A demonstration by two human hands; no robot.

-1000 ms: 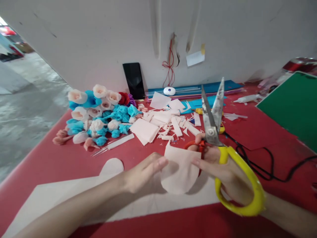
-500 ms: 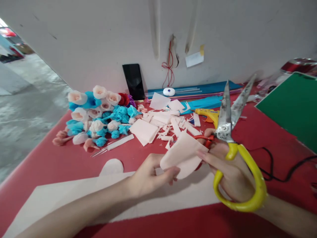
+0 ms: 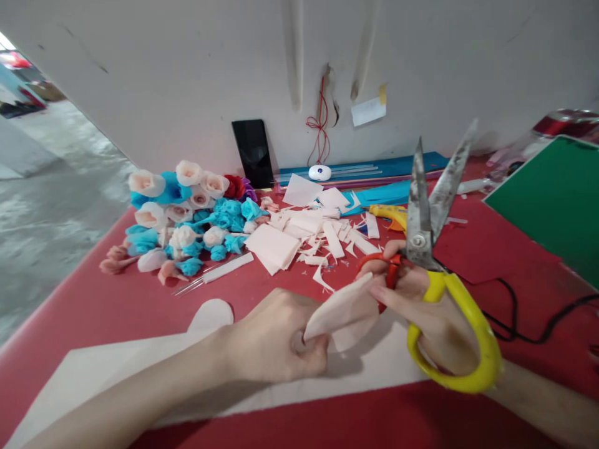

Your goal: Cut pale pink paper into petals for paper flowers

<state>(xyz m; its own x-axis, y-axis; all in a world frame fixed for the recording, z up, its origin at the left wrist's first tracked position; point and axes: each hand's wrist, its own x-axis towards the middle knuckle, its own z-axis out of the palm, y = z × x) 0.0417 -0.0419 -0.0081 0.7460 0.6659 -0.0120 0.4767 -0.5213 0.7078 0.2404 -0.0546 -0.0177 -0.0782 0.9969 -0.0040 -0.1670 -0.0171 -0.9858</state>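
My left hand (image 3: 281, 340) pinches the near edge of a cut piece of pale peach crepe paper (image 3: 344, 308), which is tilted and curled. The far side of that piece rests at the fingers of my right hand (image 3: 440, 318). Large scissors with yellow handles (image 3: 491, 355) also hang in my right hand, blades apart and pointing up. A red-handled tool (image 3: 390, 274), its working end hidden, is hooked at the same fingers. Under both hands lies a long pale sheet of paper (image 3: 126, 368), with a rounded paper piece (image 3: 213, 315) at its far edge.
Paper flowers (image 3: 187, 218) in peach and blue crowd the left side. Paper scraps (image 3: 322, 231) and a stack of cut pieces (image 3: 274, 246) lie mid-table. Behind are a phone (image 3: 253, 153), a yellow glue gun (image 3: 388, 215) and blue paper (image 3: 374, 193). A green board (image 3: 552, 199) stands right.
My left hand has turned over and closed more tightly on the paper's near edge. The piece has tipped to a more edge-on angle, and the scissors have shifted slightly down and left.
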